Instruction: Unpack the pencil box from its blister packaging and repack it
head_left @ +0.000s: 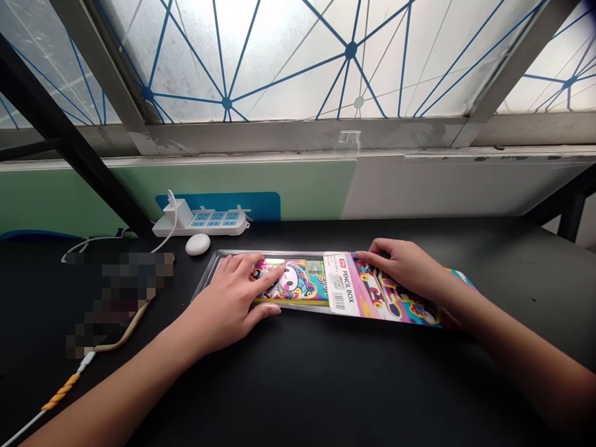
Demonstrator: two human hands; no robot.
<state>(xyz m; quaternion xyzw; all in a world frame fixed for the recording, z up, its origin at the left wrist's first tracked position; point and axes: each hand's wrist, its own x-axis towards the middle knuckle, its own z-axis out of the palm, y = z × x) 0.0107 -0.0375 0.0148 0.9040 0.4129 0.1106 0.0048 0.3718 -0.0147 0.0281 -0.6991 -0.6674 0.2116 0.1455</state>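
A colourful pencil box (293, 280) with a cartoon bear face lies in a clear plastic tray (291, 253) on the black table. My left hand (237, 292) spans its left end, fingers over the top and thumb along the near side. Toward the right, a bright printed cardboard sleeve (379, 288) with a white "PENCIL BOX" label (342, 282) meets the box and tray. My right hand (405, 264) grips the sleeve near its far edge, fingers bent and thumb forward. Its forearm covers part of the sleeve's right end.
Behind the tray stand a white power strip (205, 220) with a plugged-in charger (177, 213) and a small white rounded case (198, 244). At left, a blurred-out item (125, 298) lies by a cable (63, 391). Black metal posts (79, 136) flank the window.
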